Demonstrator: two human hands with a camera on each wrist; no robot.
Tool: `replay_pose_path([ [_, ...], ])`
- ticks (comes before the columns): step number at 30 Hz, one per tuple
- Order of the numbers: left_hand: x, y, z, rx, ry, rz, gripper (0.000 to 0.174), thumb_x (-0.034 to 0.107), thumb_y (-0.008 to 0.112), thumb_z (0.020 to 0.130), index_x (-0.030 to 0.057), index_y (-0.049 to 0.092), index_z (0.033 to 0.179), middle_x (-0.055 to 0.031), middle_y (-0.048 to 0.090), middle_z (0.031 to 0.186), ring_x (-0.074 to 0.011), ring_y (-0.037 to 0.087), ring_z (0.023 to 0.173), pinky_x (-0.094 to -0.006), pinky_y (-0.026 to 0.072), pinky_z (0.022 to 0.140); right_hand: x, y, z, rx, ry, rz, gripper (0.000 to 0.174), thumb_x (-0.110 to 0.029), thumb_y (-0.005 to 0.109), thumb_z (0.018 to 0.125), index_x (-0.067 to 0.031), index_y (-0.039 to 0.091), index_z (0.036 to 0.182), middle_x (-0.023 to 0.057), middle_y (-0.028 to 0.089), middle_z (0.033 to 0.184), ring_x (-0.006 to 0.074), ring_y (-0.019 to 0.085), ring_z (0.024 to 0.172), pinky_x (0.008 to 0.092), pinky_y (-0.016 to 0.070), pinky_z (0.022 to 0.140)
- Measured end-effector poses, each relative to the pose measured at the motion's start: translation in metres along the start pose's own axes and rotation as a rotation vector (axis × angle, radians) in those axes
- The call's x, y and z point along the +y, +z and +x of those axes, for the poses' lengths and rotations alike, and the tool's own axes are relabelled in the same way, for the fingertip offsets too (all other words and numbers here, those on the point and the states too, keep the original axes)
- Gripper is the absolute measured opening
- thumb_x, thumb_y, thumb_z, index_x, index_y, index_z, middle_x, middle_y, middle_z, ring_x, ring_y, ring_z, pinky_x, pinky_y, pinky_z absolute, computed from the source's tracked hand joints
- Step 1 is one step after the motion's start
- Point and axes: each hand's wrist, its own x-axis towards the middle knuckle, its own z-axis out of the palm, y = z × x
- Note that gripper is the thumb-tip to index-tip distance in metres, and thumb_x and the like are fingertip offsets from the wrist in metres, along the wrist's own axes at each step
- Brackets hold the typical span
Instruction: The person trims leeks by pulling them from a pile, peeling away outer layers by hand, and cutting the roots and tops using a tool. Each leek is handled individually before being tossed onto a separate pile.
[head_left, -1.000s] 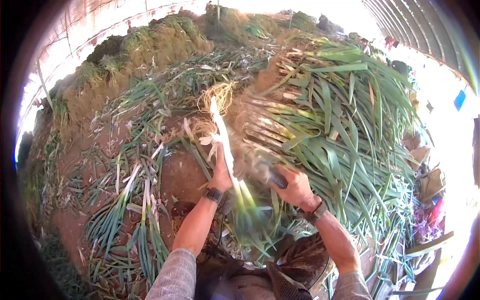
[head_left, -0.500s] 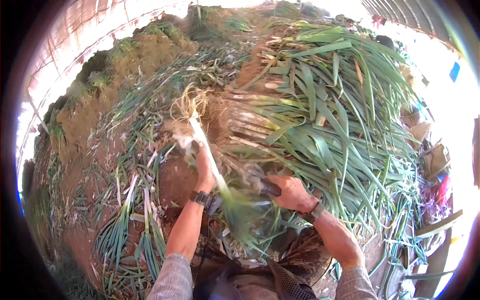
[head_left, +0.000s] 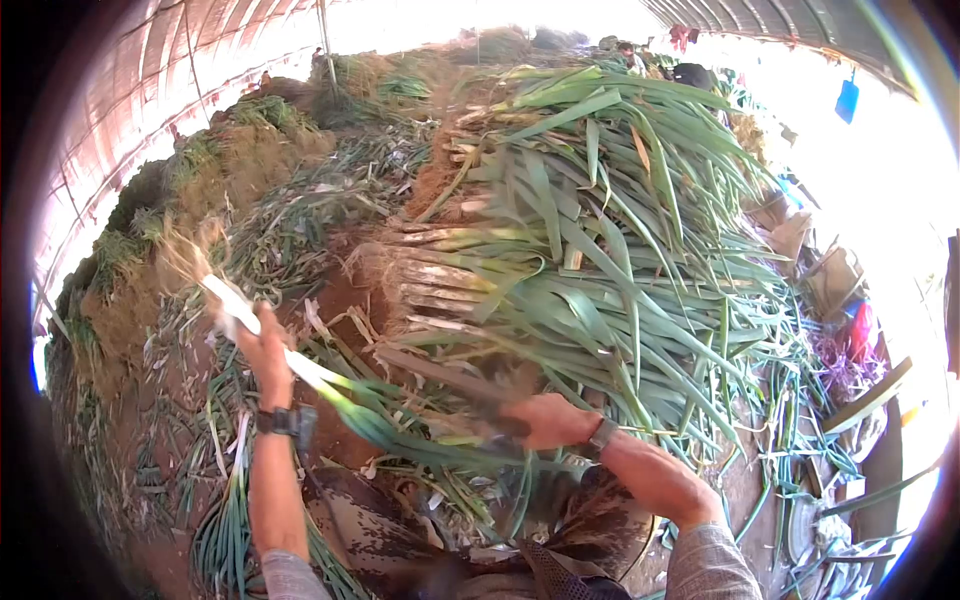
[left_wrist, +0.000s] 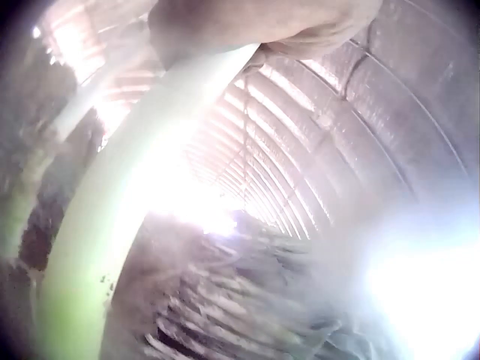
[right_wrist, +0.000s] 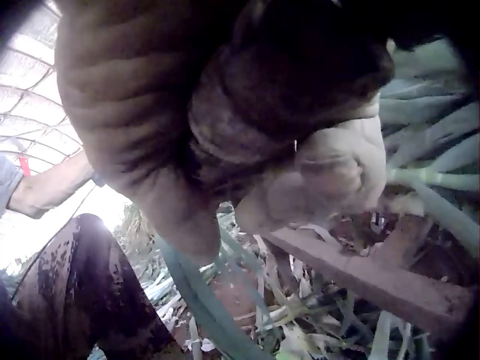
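Note:
A long green onion (head_left: 315, 372) with a white shank, green leaves and stringy roots lies slantwise in my left hand (head_left: 266, 350), whose fingers grip the shank near the root end. In the left wrist view the green onion (left_wrist: 112, 202) runs down from under the hand (left_wrist: 262, 22). My right hand (head_left: 552, 420) has its fingers curled round the dark handle (head_left: 512, 424) of a tool. A brown bar (head_left: 440, 372) extends up and left from that hand; whether it belongs to the tool I cannot tell. In the right wrist view the curled hand (right_wrist: 225, 135) stands above the bar (right_wrist: 367, 277).
To the right lies a big heap of untrimmed green onions (head_left: 620, 240), roots facing left. Peeled green onions (head_left: 228, 530) lie at the lower left. Stripped leaves and skins (head_left: 310, 215) cover much of the ground. More root-ended bundles (head_left: 240, 150) line the back left.
My left hand has swung left with the green onion, away from the right hand. The right hand has moved slightly left and down. The blurred motion between the hands has stopped; the view has turned right.

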Motion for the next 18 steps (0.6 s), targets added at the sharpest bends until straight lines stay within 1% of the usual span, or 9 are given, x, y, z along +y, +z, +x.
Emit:
replay_pose_path([
  [2,0.028,-0.023,0.034,0.043,0.054,0.295,0.019,0.022,0.057,0.100,0.0034,0.059,0.104,0.0014,0.053,0.071,-0.0054,0.047,0.056,-0.0223,0.0382,0.047,0.005,0.001,-0.006,0.079,-0.004,0.000,0.041,-0.023,0.067,0.074,-0.0111,0.067,0.114,0.0193,0.069,0.089,0.0403,0.065,0.086,0.0492,0.0529,0.076],
  [6,0.052,-0.077,0.089,-0.119,0.352,0.826,0.038,0.028,0.055,0.100,-0.0037,0.056,0.122,-0.0191,0.064,0.097,-0.0300,0.062,0.085,-0.0394,0.0487,0.075,0.008,-0.014,-0.013,-0.012,0.100,-0.039,0.045,-0.025,0.067,0.074,-0.0118,0.066,0.117,0.0194,0.069,0.089,0.0403,0.066,0.086,0.0488,0.0529,0.077],
  [8,0.037,-0.107,0.110,-0.104,0.625,1.055,0.048,0.031,0.055,0.100,-0.0043,0.049,0.133,-0.0298,0.061,0.116,-0.0442,0.060,0.105,-0.0447,0.0479,0.088,0.015,-0.012,-0.019,0.049,0.173,0.016,0.045,-0.027,0.066,0.075,-0.0124,0.066,0.118,0.0197,0.069,0.089,0.0401,0.066,0.087,0.0490,0.0526,0.079],
  [9,0.017,-0.134,0.131,-0.111,0.399,1.151,0.055,0.031,0.055,0.099,-0.0047,0.043,0.139,-0.0327,0.055,0.127,-0.0506,0.052,0.116,-0.0494,0.0448,0.095,0.021,-0.011,-0.021,0.102,0.146,-0.007,0.045,-0.028,0.067,0.075,-0.0129,0.067,0.118,0.0198,0.069,0.090,0.0401,0.066,0.088,0.0490,0.0525,0.080],
  [12,-0.044,-0.221,0.129,-0.375,0.275,1.495,0.061,0.030,0.065,0.087,-0.0030,0.049,0.137,-0.0293,0.059,0.126,-0.0441,0.054,0.120,-0.0459,0.0463,0.096,0.027,-0.014,-0.035,0.092,0.259,-0.042,0.046,-0.032,0.070,0.075,-0.0127,0.068,0.117,0.0203,0.069,0.094,0.0402,0.065,0.092,0.0487,0.0525,0.080],
  [13,-0.059,-0.230,0.113,-0.574,0.105,1.577,0.059,0.030,0.065,0.085,-0.0029,0.053,0.132,-0.0283,0.061,0.123,-0.0424,0.057,0.116,-0.0443,0.0467,0.096,0.029,-0.016,-0.040,0.082,0.253,-0.034,0.046,-0.032,0.070,0.075,-0.0127,0.068,0.117,0.0203,0.069,0.094,0.0402,0.065,0.092,0.0487,0.0525,0.080],
  [14,-0.068,-0.227,0.101,-0.771,-0.063,1.639,0.056,0.030,0.066,0.082,-0.0027,0.058,0.127,-0.0272,0.063,0.119,-0.0407,0.060,0.113,-0.0428,0.0472,0.096,0.032,-0.020,-0.044,0.097,0.338,-0.046,0.045,-0.032,0.071,0.075,-0.0118,0.069,0.115,0.0205,0.069,0.096,0.0402,0.065,0.093,0.0482,0.0526,0.081],
  [16,-0.071,-0.174,0.060,-1.006,-0.335,1.193,0.043,0.030,0.065,0.086,-0.0022,0.065,0.114,-0.0239,0.069,0.107,-0.0322,0.068,0.097,-0.0394,0.0524,0.085,0.039,-0.018,-0.054,0.105,0.442,-0.058,0.044,-0.032,0.072,0.074,-0.0109,0.069,0.113,0.0206,0.069,0.098,0.0403,0.065,0.094,0.0477,0.0527,0.081],
  [18,-0.087,-0.115,0.026,-0.975,-0.541,1.080,0.037,0.030,0.062,0.091,-0.0007,0.066,0.110,-0.0182,0.071,0.097,-0.0235,0.070,0.084,-0.0351,0.0546,0.071,0.049,-0.015,-0.058,0.117,0.485,-0.110,0.040,-0.031,0.073,0.073,-0.0083,0.070,0.107,0.0209,0.070,0.096,0.0407,0.065,0.091,0.0472,0.0525,0.080],
])
